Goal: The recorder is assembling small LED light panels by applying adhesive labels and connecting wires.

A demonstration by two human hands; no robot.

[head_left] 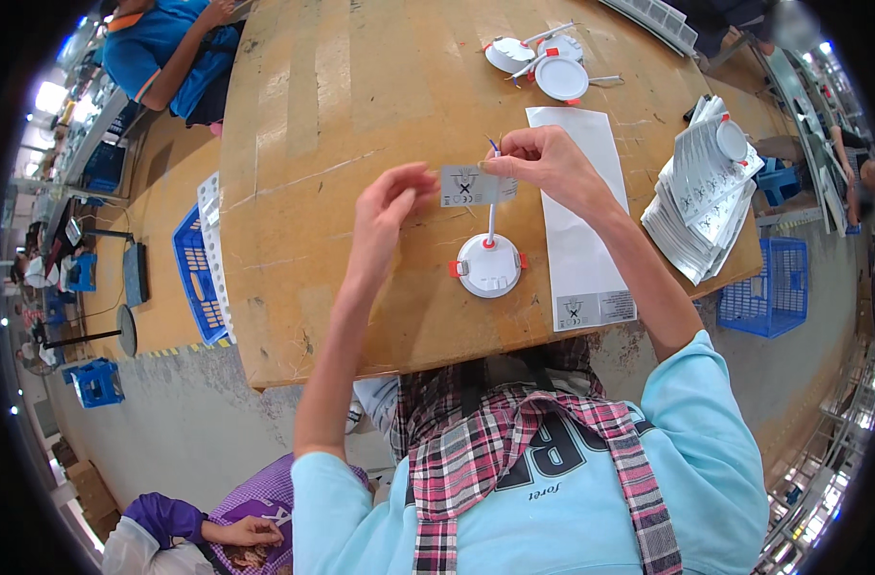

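Observation:
My right hand (550, 165) pinches a small grey printed label (466, 186) at the upper end of a white cable. Below it the cable (492, 222) runs down to a round white downlight (488, 266), lying back side up on the table with red-tipped clips at its sides. Blue wire shows at the cable's tip. Just off the label's left edge is my left hand (391, 203), its thumb and fingers apart and slightly blurred, with nothing visible in them. A white label sheet (591, 211) lies under my right forearm, with grey printed labels left at its near end.
Several downlights (560, 77) lie at the table's far side. A stack of label sheets (701, 196) with a white round piece on top sits on the right. Blue crates (765, 287) stand beyond the table's sides. A co-worker in blue (164, 53) is at far left, another in purple (255, 508) near left.

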